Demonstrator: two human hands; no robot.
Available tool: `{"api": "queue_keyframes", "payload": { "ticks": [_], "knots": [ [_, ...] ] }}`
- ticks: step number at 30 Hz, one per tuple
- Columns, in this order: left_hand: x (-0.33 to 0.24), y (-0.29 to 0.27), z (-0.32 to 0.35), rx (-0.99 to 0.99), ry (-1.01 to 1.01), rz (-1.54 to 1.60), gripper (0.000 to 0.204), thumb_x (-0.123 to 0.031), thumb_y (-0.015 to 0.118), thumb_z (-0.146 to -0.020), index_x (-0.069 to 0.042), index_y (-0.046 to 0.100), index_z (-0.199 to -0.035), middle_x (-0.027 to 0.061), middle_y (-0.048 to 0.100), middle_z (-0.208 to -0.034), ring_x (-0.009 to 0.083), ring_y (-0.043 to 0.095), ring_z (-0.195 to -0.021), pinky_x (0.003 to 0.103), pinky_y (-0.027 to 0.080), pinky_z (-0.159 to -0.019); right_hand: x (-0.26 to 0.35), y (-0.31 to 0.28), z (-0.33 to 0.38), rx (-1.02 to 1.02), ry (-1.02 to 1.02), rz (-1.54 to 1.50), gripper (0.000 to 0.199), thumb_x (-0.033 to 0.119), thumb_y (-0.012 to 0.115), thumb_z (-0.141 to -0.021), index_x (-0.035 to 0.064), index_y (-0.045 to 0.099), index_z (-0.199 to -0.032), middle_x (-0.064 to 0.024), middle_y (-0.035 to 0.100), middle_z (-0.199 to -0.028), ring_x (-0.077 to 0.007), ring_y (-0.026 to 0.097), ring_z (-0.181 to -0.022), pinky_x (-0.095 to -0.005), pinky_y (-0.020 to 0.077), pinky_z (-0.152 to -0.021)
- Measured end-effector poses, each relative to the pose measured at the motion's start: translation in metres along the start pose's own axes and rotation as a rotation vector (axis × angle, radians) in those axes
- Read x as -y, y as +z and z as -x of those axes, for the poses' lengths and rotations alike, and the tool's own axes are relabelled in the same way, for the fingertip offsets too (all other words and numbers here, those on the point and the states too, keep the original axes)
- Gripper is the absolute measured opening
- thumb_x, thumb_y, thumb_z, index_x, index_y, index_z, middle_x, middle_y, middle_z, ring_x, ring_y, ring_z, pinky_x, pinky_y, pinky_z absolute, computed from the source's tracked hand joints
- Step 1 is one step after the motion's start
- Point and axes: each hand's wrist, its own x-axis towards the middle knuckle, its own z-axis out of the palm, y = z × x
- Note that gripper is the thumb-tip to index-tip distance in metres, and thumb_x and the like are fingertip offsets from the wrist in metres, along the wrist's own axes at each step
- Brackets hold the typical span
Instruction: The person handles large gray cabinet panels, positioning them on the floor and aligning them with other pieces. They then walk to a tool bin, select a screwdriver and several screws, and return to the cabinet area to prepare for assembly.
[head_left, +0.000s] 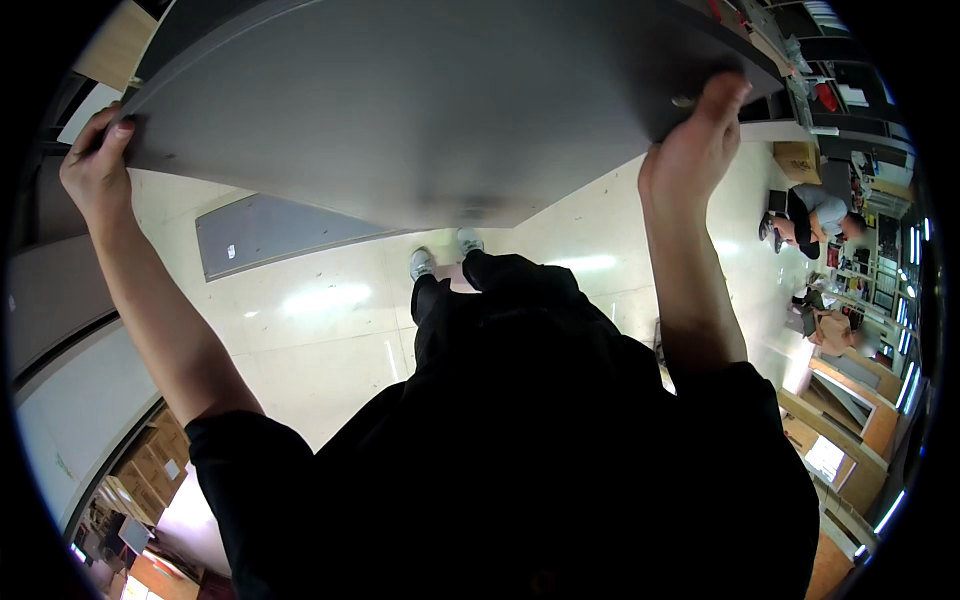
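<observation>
A large dark grey panel fills the top of the view, tilted in front of me, its lower edge above the floor near my feet. My left hand grips its left edge, the thumb on the near side and the fingers curled round the edge. At the right edge, my right hand is closed on the panel, the thumb pointing up and most fingers hidden. A small, light round spot shows on the panel beside that hand. Both my arms are stretched out and raised.
Another grey board lies on the pale, shiny floor past my shoes. At right, a person sits low near a cardboard box, with another person closer. Cartons are stacked at lower left.
</observation>
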Motion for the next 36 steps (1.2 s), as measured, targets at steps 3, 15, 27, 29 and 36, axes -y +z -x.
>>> {"api": "queue_keyframes", "payload": {
  "ticks": [3,15,27,29,36],
  "knots": [
    [-0.014,0.018,-0.002,0.022,-0.012,-0.010,0.033,-0.008,0.083,-0.064,0.006,0.069,-0.091,0.0118,0.067,-0.094,0.0169,0.060,-0.089,0.026,0.043,-0.087,-0.009,-0.020,-0.001,-0.022,-0.021,0.028,0.045,0.048,0.050,-0.094,0.0061,0.056,-0.077,0.0061,0.047,-0.071,-0.0048,0.035,-0.066,-0.0208,0.0304,-0.059],
    [-0.093,0.083,0.060,-0.066,0.120,-0.071,0.040,-0.008,0.089,-0.052,0.006,0.070,-0.085,0.0122,0.069,-0.086,0.0180,0.064,-0.084,0.027,0.047,-0.084,-0.024,-0.068,-0.031,-0.238,0.005,-0.159,0.053,0.050,0.042,-0.096,0.0009,0.056,-0.108,-0.0045,0.058,-0.101,-0.0154,0.052,-0.091,-0.0300,0.0434,-0.084],
    [-0.140,0.133,0.085,0.075,0.218,-0.053,0.042,-0.006,0.090,-0.045,0.008,0.069,-0.078,0.0089,0.067,-0.079,0.0157,0.061,-0.077,0.025,0.047,-0.075,-0.034,-0.140,-0.035,-0.203,-0.040,-0.132,0.065,0.057,0.042,-0.093,0.0028,0.040,-0.129,-0.0080,0.049,-0.124,-0.0197,0.046,-0.112,-0.0369,0.0354,-0.101],
    [-0.142,0.139,0.091,0.042,0.190,-0.065,0.043,-0.006,0.090,-0.044,0.009,0.068,-0.078,0.0090,0.066,-0.078,0.0158,0.061,-0.076,0.025,0.047,-0.075,-0.034,-0.145,-0.037,-0.208,-0.034,-0.131,0.064,0.056,0.042,-0.094,0.0027,0.040,-0.129,-0.0079,0.049,-0.123,-0.0190,0.046,-0.111,-0.0367,0.0356,-0.100],
    [-0.156,0.151,0.104,0.111,0.279,-0.172,0.043,-0.010,0.090,-0.046,0.009,0.067,-0.078,0.0089,0.065,-0.077,0.0162,0.060,-0.076,0.025,0.047,-0.073,-0.037,-0.162,-0.041,-0.220,-0.038,-0.170,0.061,0.055,0.039,-0.095,0.0043,0.041,-0.129,-0.0070,0.048,-0.124,-0.0181,0.046,-0.111,-0.0357,0.0364,-0.100]
  ]
}}
